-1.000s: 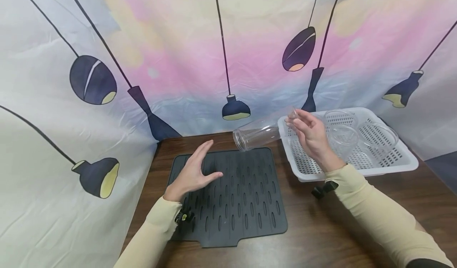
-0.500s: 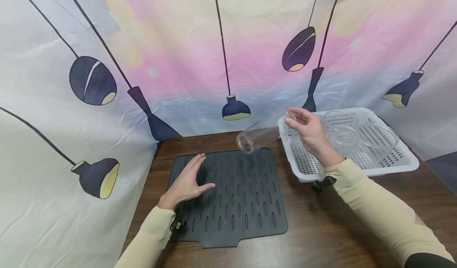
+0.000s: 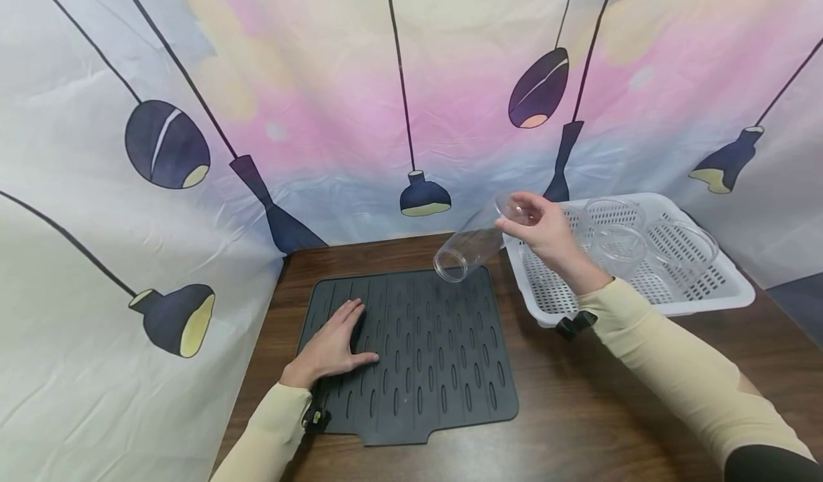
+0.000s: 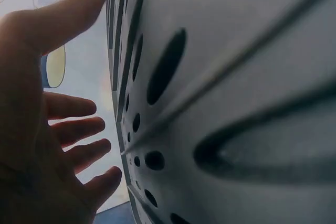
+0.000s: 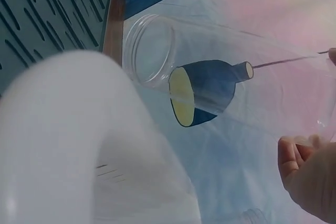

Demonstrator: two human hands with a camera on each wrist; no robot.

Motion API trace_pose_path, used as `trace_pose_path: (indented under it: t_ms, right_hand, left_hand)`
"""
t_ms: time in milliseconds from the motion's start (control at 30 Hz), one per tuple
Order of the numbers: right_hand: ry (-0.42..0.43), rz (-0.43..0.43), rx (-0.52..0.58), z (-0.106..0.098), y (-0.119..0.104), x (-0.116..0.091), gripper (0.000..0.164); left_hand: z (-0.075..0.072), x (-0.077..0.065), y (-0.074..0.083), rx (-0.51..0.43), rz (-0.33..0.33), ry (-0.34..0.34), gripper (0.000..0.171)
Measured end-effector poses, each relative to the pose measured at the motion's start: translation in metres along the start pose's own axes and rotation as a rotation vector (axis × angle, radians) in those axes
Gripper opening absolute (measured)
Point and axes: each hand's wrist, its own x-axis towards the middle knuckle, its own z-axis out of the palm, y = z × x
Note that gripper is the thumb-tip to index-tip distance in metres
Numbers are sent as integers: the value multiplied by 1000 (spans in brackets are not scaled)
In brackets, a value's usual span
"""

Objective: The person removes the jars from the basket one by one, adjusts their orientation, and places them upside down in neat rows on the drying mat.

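One slotted mat (image 3: 431,368) lower centre, one white basket (image 3: 736,296) at right, at least three clear containers (image 3: 619,246) inside, one tilted clear jar (image 3: 477,241) mid-frame, upper end pinched by the right hand (image 3: 546,232), left hand (image 3: 330,346) empty, fingers spread over the mat

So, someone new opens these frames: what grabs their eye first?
Probably the pastel backdrop printed with dark hanging lamps, filling the upper part of the head view. Then the clear jar, tilted with its ringed end lower, in the right hand. Below that, the dark slotted mat mid-table, with a white basket of clear containers to its right.
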Motion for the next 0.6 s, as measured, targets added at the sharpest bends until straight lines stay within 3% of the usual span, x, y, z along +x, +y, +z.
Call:
trace_pose_path:
  t_ms: [333, 600]
  right_hand:
    - [-18, 20, -115, 12, -2, 12, 74]
    - [-60, -13, -206, 20, -3, 21, 74]
  left_hand:
    - [2, -4, -3, 21, -35, -91, 103]
    - [1, -3, -2, 29, -35, -110, 101]
